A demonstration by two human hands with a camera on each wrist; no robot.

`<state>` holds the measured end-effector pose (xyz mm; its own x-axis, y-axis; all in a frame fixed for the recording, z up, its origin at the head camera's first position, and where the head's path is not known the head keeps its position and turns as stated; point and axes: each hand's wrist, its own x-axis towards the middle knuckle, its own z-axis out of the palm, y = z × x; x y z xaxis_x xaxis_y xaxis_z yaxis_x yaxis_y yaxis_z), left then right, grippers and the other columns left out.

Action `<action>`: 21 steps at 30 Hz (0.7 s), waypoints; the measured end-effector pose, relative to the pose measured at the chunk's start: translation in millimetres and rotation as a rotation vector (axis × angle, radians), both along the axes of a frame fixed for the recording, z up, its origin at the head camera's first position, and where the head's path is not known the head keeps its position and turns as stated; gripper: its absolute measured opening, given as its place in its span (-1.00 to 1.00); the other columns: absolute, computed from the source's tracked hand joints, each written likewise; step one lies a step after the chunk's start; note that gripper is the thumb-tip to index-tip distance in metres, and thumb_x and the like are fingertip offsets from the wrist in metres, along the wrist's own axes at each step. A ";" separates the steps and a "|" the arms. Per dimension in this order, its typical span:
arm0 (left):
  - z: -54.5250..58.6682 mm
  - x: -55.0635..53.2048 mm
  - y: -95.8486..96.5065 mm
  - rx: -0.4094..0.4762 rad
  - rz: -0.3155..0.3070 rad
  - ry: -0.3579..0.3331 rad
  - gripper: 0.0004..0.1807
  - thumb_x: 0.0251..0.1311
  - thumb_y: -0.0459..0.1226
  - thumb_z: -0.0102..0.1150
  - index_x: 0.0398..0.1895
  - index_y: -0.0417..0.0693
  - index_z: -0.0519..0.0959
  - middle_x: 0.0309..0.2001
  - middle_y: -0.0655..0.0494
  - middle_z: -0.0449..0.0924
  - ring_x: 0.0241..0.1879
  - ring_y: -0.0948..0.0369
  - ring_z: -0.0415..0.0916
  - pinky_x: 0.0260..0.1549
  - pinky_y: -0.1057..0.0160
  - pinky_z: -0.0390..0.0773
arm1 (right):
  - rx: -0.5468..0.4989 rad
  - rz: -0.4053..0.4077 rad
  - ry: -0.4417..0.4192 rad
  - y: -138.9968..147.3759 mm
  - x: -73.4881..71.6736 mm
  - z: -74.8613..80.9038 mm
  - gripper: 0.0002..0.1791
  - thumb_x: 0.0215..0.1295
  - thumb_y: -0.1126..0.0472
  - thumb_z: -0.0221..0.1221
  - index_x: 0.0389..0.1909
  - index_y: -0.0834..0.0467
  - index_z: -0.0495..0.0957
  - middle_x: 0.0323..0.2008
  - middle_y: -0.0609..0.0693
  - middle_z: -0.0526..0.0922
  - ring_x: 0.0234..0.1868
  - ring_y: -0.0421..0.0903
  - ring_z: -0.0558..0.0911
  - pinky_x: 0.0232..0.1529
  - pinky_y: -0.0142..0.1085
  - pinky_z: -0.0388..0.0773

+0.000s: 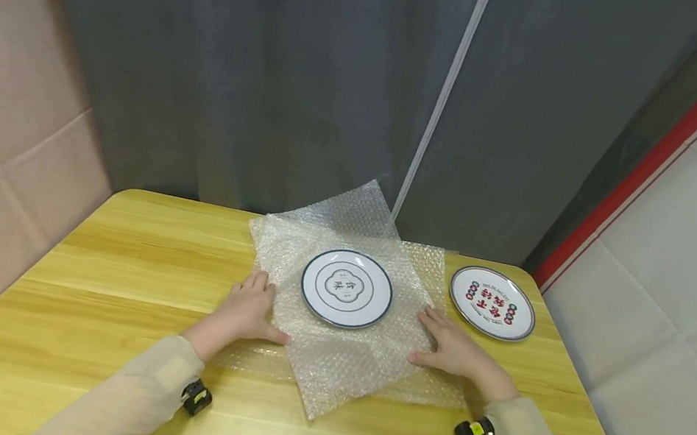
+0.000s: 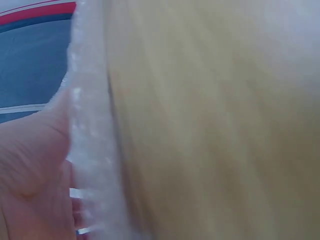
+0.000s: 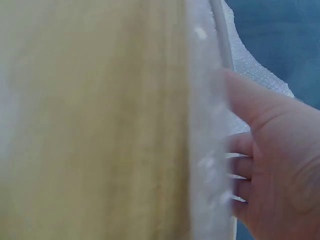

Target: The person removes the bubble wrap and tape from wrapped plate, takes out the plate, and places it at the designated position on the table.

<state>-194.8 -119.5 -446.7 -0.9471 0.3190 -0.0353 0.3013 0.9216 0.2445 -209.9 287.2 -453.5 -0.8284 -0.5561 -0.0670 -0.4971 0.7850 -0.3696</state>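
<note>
A round white plate [image 1: 346, 289] with a dark blue rim and a printed emblem lies on a sheet of bubble wrap [image 1: 333, 375] set at an angle. Beneath that, a wider bubble wrap sheet [image 1: 440, 392] shows at the sides. My left hand [image 1: 250, 311] rests at the left edge of the wrap, fingers spread and thumb towards the plate. On the opposite side, my right hand [image 1: 449, 345] touches the wrap with its fingertips. Both wrist views show each hand, left [image 2: 35, 170] and right [image 3: 280, 155], beside a blurred strip of bubble wrap.
A second plate [image 1: 492, 303] with red lettering lies to the right, near the table's back right corner. The wooden table [image 1: 111, 288] meets a grey curtain [image 1: 262, 71] at the back. White panels [image 1: 681, 279] stand along the right side.
</note>
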 end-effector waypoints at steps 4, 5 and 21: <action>2.8 -5.1 3.1 -0.035 -0.013 -0.050 0.10 -0.41 0.37 0.39 -0.02 -0.43 0.50 0.36 -0.43 0.06 0.34 -0.26 0.01 0.21 -0.22 0.12 | 0.001 -0.020 -0.056 -3.7 -1.0 6.8 0.07 0.09 -0.28 0.27 0.35 0.43 0.17 0.39 0.41 0.06 0.39 0.36 0.01 0.32 0.16 0.00; 3.8 -6.3 3.8 -0.044 -0.016 -0.065 0.10 -0.40 0.37 0.39 -0.02 -0.44 0.51 0.36 -0.43 0.06 0.34 -0.26 0.02 0.23 -0.23 0.10 | 0.004 -0.028 -0.070 -4.8 -1.4 8.4 0.06 0.08 -0.27 0.28 0.35 0.43 0.17 0.39 0.40 0.06 0.39 0.36 0.01 0.32 0.16 -0.01; 7.3 -10.3 4.3 0.027 -0.007 -0.196 0.35 -0.33 0.24 0.46 0.43 -0.38 0.05 0.40 -0.46 -0.11 0.39 -0.25 -0.13 0.26 -0.28 -0.05 | -0.042 -0.141 -0.182 -17.4 -13.5 23.6 -0.34 0.29 -0.05 0.18 0.22 0.37 0.39 0.23 0.34 0.38 0.27 0.27 0.30 0.26 0.10 0.20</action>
